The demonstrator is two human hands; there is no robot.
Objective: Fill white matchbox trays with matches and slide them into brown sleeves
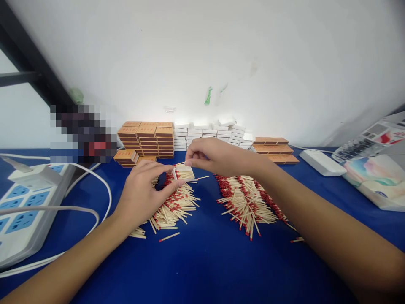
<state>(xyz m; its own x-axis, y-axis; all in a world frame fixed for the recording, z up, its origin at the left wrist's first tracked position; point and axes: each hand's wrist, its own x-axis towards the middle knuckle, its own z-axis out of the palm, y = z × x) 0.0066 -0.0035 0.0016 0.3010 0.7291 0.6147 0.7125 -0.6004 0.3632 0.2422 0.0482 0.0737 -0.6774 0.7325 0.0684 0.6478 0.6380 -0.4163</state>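
Note:
Between the thumb and fingers of my left hand (145, 185) is a small white matchbox tray (192, 174) with matches in it. My right hand (210, 155) is at the tray's far right edge, its thumb and fingertips pinched together at a match. Under and beside the tray lies a heap of red-tipped matches (171, 213), partly hidden by my left hand. A second heap of matches (243, 202) spreads below my right forearm. One loose match (170, 237) lies in front of the left heap.
Stacked matchboxes (145, 139) stand by the wall, beside piled white trays (202, 134); more matchboxes (274, 150) are right of these. A power strip (28, 202) with white cables is at left. A white device (322, 162) and a tissue pack (376, 181) lie right.

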